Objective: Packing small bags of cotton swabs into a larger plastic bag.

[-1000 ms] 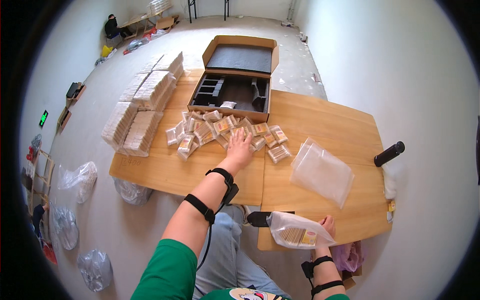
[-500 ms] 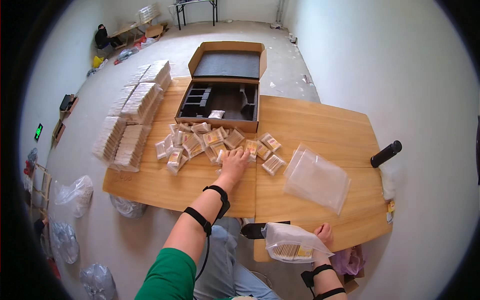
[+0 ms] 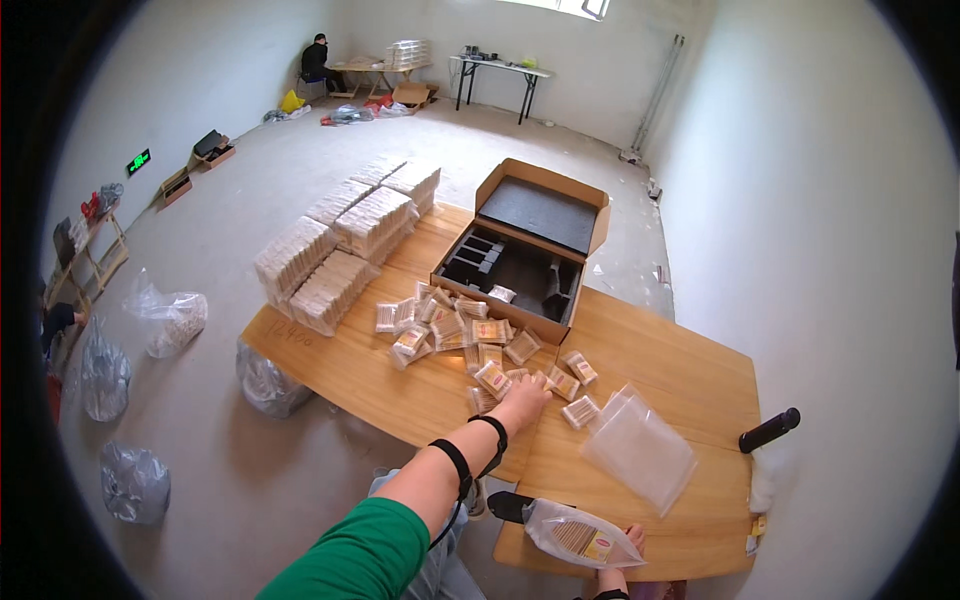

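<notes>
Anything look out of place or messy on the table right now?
The small packets lie in a loose, jumbled scatter in front of the open cardboard box, unlike the neat stacks at the table's far left corner. The left hand reaches into the scatter; the right hand holds a part-filled clear bag. Nothing looks damaged.

Tan packets point(image 3: 470, 340) beside open box point(image 3: 520, 260)

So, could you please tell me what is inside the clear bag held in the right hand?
The clear bag in the right hand holds several small tan packets, one with a coloured label. How many lie beneath cannot be seen.
</notes>
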The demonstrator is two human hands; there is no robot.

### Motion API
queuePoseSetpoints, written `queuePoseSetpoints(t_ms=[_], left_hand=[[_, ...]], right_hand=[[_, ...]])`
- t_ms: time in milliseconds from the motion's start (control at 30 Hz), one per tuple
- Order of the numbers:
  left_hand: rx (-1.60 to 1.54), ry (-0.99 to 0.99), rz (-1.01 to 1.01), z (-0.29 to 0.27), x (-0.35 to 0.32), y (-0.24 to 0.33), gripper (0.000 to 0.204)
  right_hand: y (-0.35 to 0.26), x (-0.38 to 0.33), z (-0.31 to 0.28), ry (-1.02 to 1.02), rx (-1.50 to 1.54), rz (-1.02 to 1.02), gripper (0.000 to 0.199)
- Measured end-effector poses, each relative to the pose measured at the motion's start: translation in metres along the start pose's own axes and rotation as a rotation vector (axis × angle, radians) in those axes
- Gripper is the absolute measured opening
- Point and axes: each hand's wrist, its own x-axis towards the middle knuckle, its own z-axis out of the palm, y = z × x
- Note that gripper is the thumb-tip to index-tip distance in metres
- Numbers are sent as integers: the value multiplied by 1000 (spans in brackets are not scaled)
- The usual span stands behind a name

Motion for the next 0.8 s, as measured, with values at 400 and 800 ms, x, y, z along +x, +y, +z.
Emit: queuePoseSetpoints(t_ms=[400,800], left_hand=[[-1541,404,-141,-101,-121,2,23],[-1251,55,369,-175,-250,134,23]], right_hand=[[-5,16,-32,-149,294,57,12],[-106,-33,-291,-306,1382,-96,18]])
